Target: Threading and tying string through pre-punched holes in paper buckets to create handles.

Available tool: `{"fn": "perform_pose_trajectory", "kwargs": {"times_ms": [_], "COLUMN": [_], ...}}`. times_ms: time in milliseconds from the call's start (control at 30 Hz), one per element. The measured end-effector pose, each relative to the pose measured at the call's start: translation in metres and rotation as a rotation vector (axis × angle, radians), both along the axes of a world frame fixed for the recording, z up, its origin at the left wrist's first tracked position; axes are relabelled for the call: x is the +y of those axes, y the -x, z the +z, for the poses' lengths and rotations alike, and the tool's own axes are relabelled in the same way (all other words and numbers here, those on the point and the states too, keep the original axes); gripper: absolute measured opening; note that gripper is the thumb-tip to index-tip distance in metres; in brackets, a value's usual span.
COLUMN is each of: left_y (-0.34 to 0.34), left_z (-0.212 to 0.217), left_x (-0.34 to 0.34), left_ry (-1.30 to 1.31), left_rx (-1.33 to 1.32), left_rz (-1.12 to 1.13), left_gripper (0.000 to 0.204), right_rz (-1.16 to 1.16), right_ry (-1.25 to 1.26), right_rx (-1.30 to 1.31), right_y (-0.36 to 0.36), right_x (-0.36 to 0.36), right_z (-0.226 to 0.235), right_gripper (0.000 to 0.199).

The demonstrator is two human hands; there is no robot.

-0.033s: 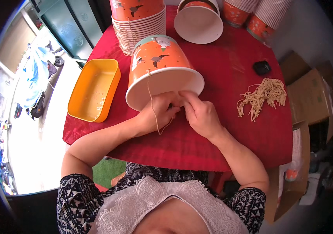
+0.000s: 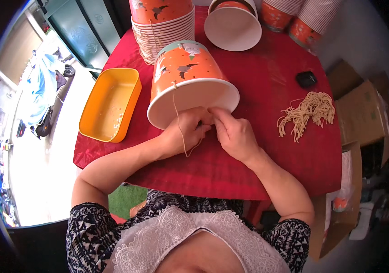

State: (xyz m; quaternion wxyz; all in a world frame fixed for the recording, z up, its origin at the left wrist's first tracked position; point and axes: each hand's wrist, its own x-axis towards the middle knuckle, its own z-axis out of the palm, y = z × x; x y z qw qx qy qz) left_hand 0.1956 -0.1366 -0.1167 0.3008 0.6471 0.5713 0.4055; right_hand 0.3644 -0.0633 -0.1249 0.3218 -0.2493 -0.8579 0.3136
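Note:
An orange paper bucket (image 2: 185, 68) lies on its side on the red table (image 2: 258, 173), with its white open mouth facing me. A thin beige string (image 2: 175, 107) hangs from a hole in its wall and loops down under my left hand (image 2: 181, 134). My right hand (image 2: 235, 134) is right beside the left one. Both hands meet at the lower rim of the bucket, fingertips pinched together on the string's end. The string's end itself is hidden between the fingers.
A yellow plastic tray (image 2: 110, 104) sits at the left table edge. A bundle of cut strings (image 2: 306, 111) and a small black object (image 2: 306, 79) lie to the right. Stacked orange buckets (image 2: 162, 22), another tipped bucket (image 2: 233, 27) and more stacks (image 2: 294, 18) stand behind. Cardboard boxes (image 2: 360, 113) stand at the right.

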Motion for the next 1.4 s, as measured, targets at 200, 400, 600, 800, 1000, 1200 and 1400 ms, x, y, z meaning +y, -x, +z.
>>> {"fn": "perform_pose_trajectory", "kwargs": {"times_ms": [200, 400, 600, 800, 1000, 1200, 1400], "left_y": [0.006, 0.009, 0.008, 0.010, 0.010, 0.006, -0.003], "left_z": [-0.014, 0.014, 0.024, 0.014, 0.017, -0.011, -0.008], "left_x": [0.001, 0.002, 0.005, 0.003, -0.002, -0.003, 0.002], "left_ry": [-0.239, 0.333, 0.381, 0.326, 0.310, -0.174, -0.410], "left_rx": [0.096, -0.248, -0.374, -0.375, -0.354, 0.042, 0.351], "left_rz": [-0.026, 0.054, 0.083, 0.071, 0.059, 0.004, 0.002], "left_gripper": [0.006, 0.010, 0.011, 0.007, 0.005, 0.012, 0.018], "right_rz": [-0.026, -0.055, 0.020, 0.147, -0.120, -0.092, -0.103], "right_ry": [-0.110, -0.100, -0.052, -0.108, -0.260, -0.199, -0.181], "right_rx": [-0.026, -0.026, -0.018, 0.054, 0.079, 0.111, 0.091], "right_y": [0.005, 0.004, 0.000, 0.000, 0.007, 0.013, 0.013], "right_x": [0.000, -0.004, -0.005, -0.005, -0.007, 0.003, 0.003], "right_z": [-0.005, -0.002, -0.004, -0.001, 0.006, -0.010, -0.013], "right_gripper": [0.006, 0.006, 0.006, 0.006, 0.014, 0.015, 0.022]}}
